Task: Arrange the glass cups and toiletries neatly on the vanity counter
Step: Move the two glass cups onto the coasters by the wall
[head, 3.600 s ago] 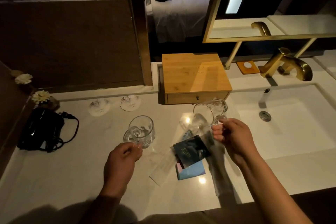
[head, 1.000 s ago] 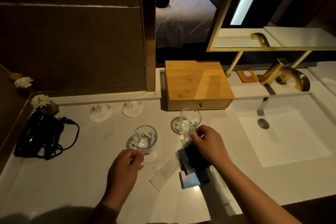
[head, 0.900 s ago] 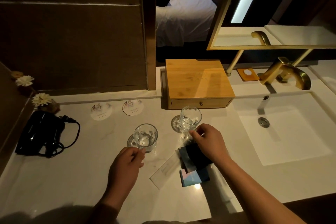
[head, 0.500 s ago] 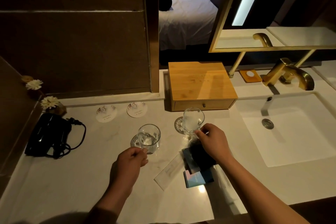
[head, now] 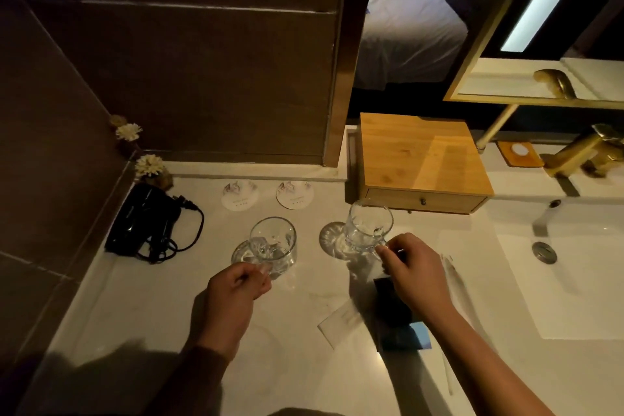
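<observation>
Two clear glass cups stand upright on the white vanity counter. My left hand pinches the handle of the left glass cup. My right hand grips the handle of the right glass cup, just in front of the wooden drawer box. Under my right wrist lie toiletry packets: a dark sachet, a blue sachet and a white paper packet. Two round paper coasters sit bare behind the cups near the wall.
A black hair dryer with coiled cord lies at the left by small white flowers. The sink basin with a gold faucet fills the right. A mirror hangs above, with a small orange soap dish below it.
The right cup was lifted and tilted 3.6 s ago; it now stands on the counter in front of the drawer box. Since one second ago both hands hold their cups nearly still.
</observation>
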Demonstrator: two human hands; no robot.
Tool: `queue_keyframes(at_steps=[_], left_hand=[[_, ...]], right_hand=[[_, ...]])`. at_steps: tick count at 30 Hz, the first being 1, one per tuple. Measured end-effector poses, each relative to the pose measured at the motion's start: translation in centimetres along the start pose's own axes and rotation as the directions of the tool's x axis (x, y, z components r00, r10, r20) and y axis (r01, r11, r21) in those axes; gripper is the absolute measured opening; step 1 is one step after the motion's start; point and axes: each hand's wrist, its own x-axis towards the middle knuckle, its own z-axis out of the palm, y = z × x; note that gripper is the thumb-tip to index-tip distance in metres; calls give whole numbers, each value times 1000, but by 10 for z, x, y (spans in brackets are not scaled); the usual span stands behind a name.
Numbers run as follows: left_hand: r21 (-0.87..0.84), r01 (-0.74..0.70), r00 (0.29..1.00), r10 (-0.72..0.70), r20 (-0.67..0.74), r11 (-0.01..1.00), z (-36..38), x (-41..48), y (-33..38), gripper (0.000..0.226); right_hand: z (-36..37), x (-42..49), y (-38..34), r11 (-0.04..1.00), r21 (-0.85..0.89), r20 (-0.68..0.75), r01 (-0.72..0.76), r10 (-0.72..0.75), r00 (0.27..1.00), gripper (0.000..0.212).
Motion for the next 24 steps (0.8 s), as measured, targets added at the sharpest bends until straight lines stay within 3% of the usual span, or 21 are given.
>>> queue_keyframes(at_steps=[10, 15, 24], left_hand=[[-112, -47, 997, 41, -59, 993, -35, 24, 24, 10], [-77, -97, 994, 92, -64, 992, -45, 55, 38, 13], [-98, -69, 995, 61, -82, 993, -46, 122, 57, 23]], right_hand=[[41, 19, -47, 999, 35, 93, 20, -24, 995, 19], [59, 36, -73, 996, 86, 87, -24, 16, 996, 18], [90, 64, -100, 981, 170, 56, -96, 87, 995, 21]])
